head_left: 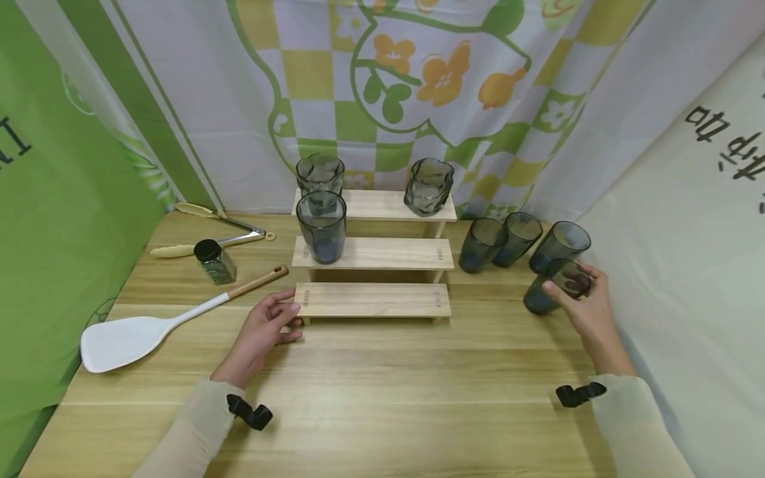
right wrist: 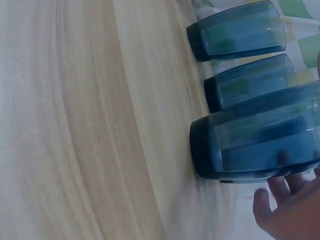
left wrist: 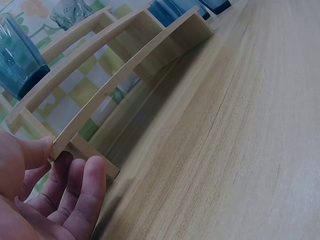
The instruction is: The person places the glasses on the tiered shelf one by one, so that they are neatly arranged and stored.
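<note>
A stepped wooden rack [head_left: 373, 300] with three tiers stands at the table's middle. My left hand [head_left: 257, 332] pinches the left end of its lowest tier, thumb at the upper edge and fingers beneath, as the left wrist view shows. At the right, my right hand [head_left: 592, 312] holds a dark tinted drinking glass [head_left: 540, 297] near its rim, between thumb and fingers. Behind that glass are three similar glasses [head_left: 481, 245]. On the middle tier, at its left, is a smooth tinted glass [head_left: 323, 229]. Two wavy glasses [head_left: 429, 187] occupy the top tier.
On the left lie a white spatula [head_left: 128, 338] with a wooden handle and tongs [head_left: 239, 238] with cream tips. Between them is a black-lidded spice jar [head_left: 215, 263]. A patterned curtain [head_left: 335, 79] hangs behind the table, with cloth walls on both sides.
</note>
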The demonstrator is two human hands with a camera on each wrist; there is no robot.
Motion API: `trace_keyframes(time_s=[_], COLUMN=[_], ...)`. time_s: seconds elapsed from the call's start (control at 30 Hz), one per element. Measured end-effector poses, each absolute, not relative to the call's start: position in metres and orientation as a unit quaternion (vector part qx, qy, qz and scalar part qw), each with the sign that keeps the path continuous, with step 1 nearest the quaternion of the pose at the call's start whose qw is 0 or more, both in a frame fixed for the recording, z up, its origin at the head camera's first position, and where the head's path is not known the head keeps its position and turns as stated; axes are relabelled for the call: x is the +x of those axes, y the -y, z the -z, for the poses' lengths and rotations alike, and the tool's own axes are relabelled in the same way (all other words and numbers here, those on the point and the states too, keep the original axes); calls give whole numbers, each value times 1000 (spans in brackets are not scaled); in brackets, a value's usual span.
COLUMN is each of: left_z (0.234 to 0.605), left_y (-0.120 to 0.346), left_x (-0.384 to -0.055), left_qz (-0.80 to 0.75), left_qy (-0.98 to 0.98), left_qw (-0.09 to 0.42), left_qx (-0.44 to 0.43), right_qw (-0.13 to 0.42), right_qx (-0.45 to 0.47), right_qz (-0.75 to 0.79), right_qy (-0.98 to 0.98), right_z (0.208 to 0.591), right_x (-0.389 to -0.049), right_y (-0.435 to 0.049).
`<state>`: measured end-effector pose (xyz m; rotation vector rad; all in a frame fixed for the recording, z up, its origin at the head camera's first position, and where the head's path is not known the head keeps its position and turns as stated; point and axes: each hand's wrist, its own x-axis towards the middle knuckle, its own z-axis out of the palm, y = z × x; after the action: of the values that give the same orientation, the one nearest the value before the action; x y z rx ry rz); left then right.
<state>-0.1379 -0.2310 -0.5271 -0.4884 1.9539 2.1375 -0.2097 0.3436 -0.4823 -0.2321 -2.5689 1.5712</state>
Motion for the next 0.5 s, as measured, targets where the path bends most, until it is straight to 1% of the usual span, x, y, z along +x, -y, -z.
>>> trace_keyframes(time_s=[0.13, 0.23, 0.33, 0.5], left_z=[528, 529, 529, 530], left_y=[230, 230, 230, 232], left_x=[-138, -138, -139, -138], left_qz=[-727, -730, -733, -736], left_qy=[-658, -657, -656, -653], left_qw=[103, 101, 98, 100], left_qx=[-167, -160, -151, -147], right_qw=[42, 48, 73, 133], right_qx=[-69, -68, -74, -68], right_qz=[-528, -534, -564, -632], right_qy=[846, 842, 819, 761], right_z=[484, 486, 489, 486], right_x=[-208, -207, -207, -205], right_y=[-346, -347, -345, -331])
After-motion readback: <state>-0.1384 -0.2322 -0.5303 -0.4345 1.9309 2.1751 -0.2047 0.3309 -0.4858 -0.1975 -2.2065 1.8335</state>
